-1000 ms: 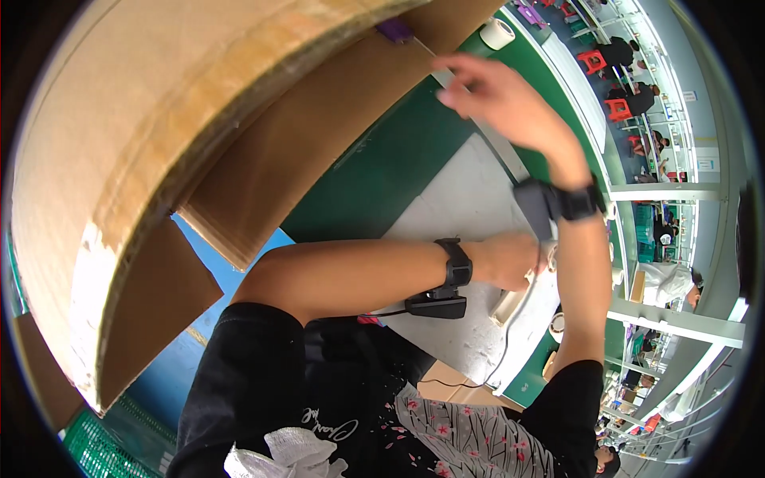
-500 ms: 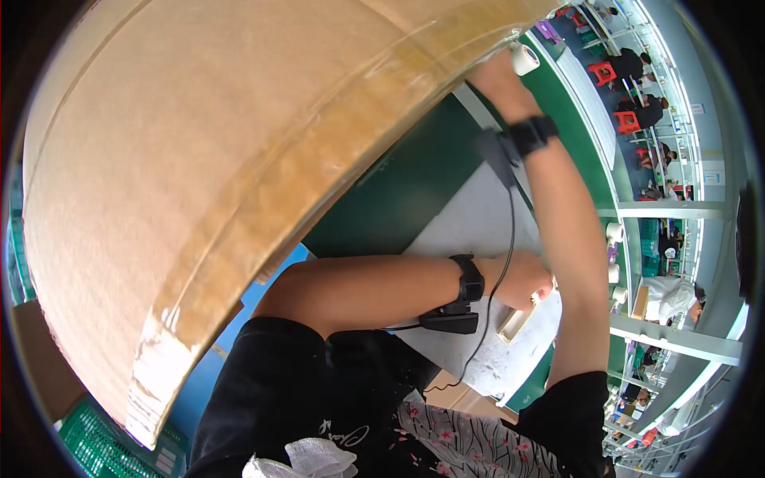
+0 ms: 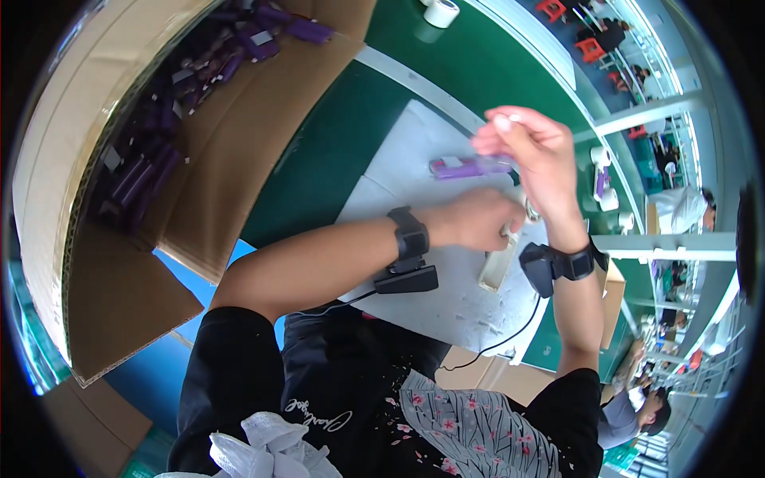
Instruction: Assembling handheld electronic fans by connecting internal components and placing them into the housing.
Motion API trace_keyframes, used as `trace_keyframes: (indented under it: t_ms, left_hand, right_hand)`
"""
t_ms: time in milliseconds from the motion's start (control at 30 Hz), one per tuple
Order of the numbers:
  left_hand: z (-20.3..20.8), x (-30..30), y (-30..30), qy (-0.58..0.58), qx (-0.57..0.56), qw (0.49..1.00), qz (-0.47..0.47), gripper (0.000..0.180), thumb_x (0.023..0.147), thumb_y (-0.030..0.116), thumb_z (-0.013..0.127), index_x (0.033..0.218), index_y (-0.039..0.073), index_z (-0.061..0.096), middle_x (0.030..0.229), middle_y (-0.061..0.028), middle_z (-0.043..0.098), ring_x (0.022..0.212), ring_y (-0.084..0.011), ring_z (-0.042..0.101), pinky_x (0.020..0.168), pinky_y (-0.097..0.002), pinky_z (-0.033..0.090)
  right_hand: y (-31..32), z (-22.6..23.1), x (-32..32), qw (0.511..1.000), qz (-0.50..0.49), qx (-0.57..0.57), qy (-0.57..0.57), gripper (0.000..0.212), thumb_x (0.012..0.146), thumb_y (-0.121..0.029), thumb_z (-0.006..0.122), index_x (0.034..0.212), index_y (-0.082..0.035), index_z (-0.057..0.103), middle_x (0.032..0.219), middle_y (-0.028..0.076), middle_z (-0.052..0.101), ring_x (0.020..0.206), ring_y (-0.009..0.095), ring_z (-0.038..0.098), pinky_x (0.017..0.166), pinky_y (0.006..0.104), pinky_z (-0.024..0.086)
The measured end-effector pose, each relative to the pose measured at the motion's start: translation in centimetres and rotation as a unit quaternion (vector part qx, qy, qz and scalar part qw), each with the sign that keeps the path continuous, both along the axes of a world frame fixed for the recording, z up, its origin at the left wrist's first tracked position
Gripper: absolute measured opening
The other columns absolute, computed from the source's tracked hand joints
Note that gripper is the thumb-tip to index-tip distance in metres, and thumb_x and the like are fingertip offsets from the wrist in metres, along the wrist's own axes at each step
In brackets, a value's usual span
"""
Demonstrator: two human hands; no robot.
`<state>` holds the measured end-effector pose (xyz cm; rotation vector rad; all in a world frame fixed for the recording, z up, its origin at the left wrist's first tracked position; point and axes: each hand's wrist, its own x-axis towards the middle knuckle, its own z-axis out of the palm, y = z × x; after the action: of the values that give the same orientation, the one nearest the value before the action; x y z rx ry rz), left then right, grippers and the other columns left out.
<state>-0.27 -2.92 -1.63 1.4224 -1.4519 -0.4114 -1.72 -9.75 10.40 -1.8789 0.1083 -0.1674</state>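
My left hand (image 3: 480, 220) is over the pale grey sheet (image 3: 382, 179), its fingers closed at the end of a narrow, cream, tray-like thing (image 3: 496, 269). A small white bit shows at its fingertips; what it grips is mostly hidden. Just beyond, my right hand (image 3: 538, 151) is raised with fingers curled together and blurred. I cannot make out what is in them. Below its fingertips lies a purple, flat, oblong piece (image 3: 468, 166) with a pale end. A round, pale roll (image 3: 531, 209) shows between the two hands. Both wrists wear black straps with small black devices.
At left stands a large open cardboard box (image 3: 247, 135) with many purple pieces (image 3: 135, 179) inside. White rolls (image 3: 441, 13) stand on the green table (image 3: 331, 131). At right are a grey metal rail (image 3: 669, 247), more rolls and people seated at benches.
The box, which blocked much of the view, now appears farther left with its inside showing. My right hand has come back from the box's edge to above the sheet. The purple piece has come into view.
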Motion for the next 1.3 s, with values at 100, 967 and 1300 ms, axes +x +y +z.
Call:
trace_keyframes:
  t_ms: [100,967,1300]
  left_hand:
    - [-0.2,-0.1,-0.7,0.017,0.014,1.000,-0.011,0.020,0.066,0.012,0.068,0.085,0.008,0.063,0.076,-0.0136,0.065,0.076,-0.0341,0.065,0.066,-0.0447,0.050]
    - [0.6,-0.3,0.2,0.026,0.056,0.998,-0.001,0.017,0.077,0.012,0.075,0.080,0.004,0.060,0.074,-0.0064,0.063,0.066,-0.0177,0.061,0.059,-0.0296,0.048]
    - [1.7,-0.4,1.0,0.043,0.073,0.996,-0.018,0.026,0.073,0.006,0.078,0.089,0.004,0.058,0.080,-0.0030,0.061,0.071,-0.0132,0.057,0.062,-0.0273,0.048]
  right_hand:
    - [1.1,-0.4,0.2,0.994,0.024,0.104,0.019,0.025,0.095,-0.017,0.060,0.109,0.004,0.061,0.088,0.013,0.068,0.078,0.021,0.069,0.070,0.0301,0.055]
    - [-7.7,-6.7,-14.8,0.961,-0.197,-0.176,0.085,0.019,0.087,-0.016,0.066,0.076,-0.003,0.058,0.066,0.001,0.054,0.057,0.009,0.050,0.054,0.0228,0.039]
    - [-7.2,-8.5,-15.5,0.948,-0.095,-0.283,-0.113,0.019,0.069,0.002,0.076,0.076,-0.001,0.058,0.080,0.006,0.064,0.066,0.016,0.059,0.061,0.0267,0.048]
